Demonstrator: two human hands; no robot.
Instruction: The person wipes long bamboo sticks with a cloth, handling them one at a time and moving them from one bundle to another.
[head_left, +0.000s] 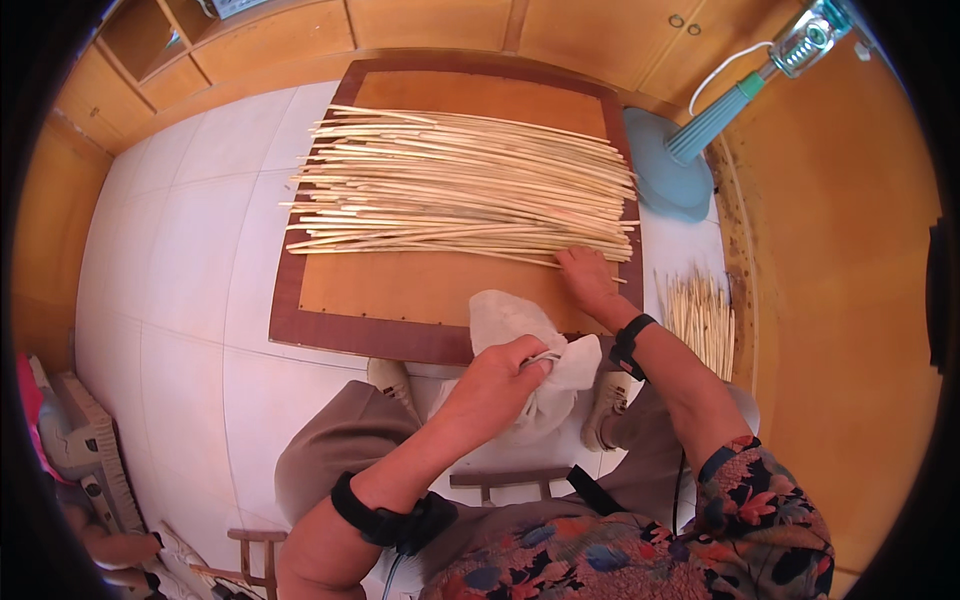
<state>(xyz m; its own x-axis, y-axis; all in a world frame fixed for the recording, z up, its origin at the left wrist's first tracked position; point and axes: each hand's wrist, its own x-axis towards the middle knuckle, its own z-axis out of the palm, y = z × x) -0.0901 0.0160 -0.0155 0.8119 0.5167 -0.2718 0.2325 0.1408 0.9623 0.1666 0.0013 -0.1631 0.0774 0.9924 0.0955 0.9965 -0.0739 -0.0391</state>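
Note:
Many thin, pale wooden sticks (465, 187) lie roughly parallel across a low wooden table (390, 292) with a dark red-brown border. My left hand (510, 375) is closed on a whitish cloth (514, 315) at the table's near edge; part of the cloth rests on the border and the rest hangs down between my knees. My right hand (586, 276) reaches to the near right end of the sticks, its fingertips touching the nearest ones. Whether those fingers grip a stick cannot be told.
An upright bundle of thin sticks (701, 322) stands on the floor at the right, by a wooden panel. Beyond the table's right side is a blue fan base (667, 165). Wooden cabinets (427, 22) line the far side. Another person's arm (120, 547) shows at the lower left.

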